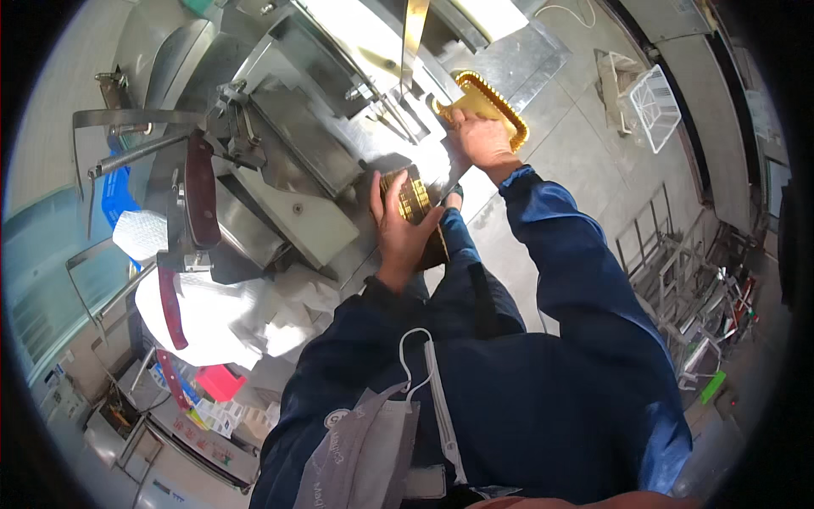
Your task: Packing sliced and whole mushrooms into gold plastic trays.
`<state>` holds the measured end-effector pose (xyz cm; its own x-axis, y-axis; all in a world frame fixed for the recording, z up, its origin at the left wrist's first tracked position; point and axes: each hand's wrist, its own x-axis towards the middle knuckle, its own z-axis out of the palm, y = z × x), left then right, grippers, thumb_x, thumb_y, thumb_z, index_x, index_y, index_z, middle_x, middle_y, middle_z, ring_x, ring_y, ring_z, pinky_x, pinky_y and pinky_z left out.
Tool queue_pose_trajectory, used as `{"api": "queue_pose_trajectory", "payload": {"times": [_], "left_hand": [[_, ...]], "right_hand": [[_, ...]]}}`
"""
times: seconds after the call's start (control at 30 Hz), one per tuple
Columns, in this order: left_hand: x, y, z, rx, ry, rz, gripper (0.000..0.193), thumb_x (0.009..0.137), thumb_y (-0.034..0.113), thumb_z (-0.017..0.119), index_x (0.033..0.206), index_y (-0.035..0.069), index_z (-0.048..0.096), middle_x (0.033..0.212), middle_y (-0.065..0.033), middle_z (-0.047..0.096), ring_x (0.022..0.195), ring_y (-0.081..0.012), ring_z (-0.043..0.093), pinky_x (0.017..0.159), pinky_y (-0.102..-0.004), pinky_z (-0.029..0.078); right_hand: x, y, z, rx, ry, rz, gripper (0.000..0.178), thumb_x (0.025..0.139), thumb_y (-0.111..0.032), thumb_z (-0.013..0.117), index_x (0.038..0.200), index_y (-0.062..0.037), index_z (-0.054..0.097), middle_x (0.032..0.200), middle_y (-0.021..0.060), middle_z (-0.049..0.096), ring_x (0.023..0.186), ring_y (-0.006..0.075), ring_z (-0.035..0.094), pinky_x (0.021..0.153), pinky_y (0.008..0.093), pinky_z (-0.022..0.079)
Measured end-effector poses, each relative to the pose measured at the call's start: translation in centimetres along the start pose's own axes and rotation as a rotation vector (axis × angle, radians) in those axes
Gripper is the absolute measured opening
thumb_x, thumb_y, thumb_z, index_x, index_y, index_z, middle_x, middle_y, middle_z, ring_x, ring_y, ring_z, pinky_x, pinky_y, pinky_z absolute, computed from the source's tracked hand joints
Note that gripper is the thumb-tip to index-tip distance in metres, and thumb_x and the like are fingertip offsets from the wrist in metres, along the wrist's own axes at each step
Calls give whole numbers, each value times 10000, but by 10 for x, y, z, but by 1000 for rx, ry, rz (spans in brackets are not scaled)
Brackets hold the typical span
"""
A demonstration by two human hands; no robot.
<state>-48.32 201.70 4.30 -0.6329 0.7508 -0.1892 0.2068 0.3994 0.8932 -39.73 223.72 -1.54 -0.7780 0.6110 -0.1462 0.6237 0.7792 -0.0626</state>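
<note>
My left hand (402, 233) is wrapped round a dark brown box-like thing with a gold pattern (414, 202), thumb on its right side and fingers across its top. Farther off and to the right, my right hand (482, 138) grips a shallow gold tray with a crimped rim (519, 127). Its fingers lie bent at the tray's left side, and their tips are partly lost in glare. Both things are beside a metal machine (297, 140) with bright steel surfaces. The lower part of the brown thing is partly hidden by my hand.
Knives with dark red handles (202, 191) stand close on the left, by a white plastic bag (199, 314). A white plate (297, 212) juts from the machine. White baskets (651, 106) are at the far right; a metal rack (670, 254) stands nearer. Tiled floor (585, 153) lies between.
</note>
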Motion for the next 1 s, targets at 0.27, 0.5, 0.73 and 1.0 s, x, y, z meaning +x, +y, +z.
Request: {"api": "queue_pose_trajectory", "payload": {"times": [0.27, 0.5, 0.73, 1.0], "left_hand": [[4, -11, 5, 66, 68, 79, 849, 680, 153, 913, 1420, 135, 499, 1583, -186, 233, 1395, -322, 376, 1148, -409, 340], [4, -19, 6, -19, 45, 97, 901, 650, 158, 937, 1431, 135, 488, 1572, -178, 221, 1374, -289, 385, 1137, -389, 368], [4, -23, 9, -45, 48, 112, 941, 628, 145, 953, 1437, 118, 473, 1568, -163, 191, 1341, -251, 408, 1106, -372, 412], [3, -19, 7, -18, 56, 99, 942, 614, 77, 930, 1439, 162, 483, 1570, -168, 213, 1377, -294, 368, 1142, -402, 359]], "right_hand": [[-91, -48, -47, 1270, -285, 240, 301, 940, -286, 710, 1134, -57, 734, 909, 135, 751, 809, 172, 711, 763, 306, 549], [-82, -52, -29, 1178, -333, 298, 255, 906, -292, 731, 1034, -76, 777, 760, 116, 730, 676, 132, 673, 674, 310, 528], [-79, -51, -36, 806, -277, 177, 234, 896, -298, 711, 1041, -128, 779, 784, 109, 731, 724, 164, 707, 721, 334, 551], [-81, -54, -31, 1194, -362, 285, 252, 916, -269, 712, 1048, -62, 770, 788, 123, 741, 728, 138, 691, 712, 307, 544]]}}
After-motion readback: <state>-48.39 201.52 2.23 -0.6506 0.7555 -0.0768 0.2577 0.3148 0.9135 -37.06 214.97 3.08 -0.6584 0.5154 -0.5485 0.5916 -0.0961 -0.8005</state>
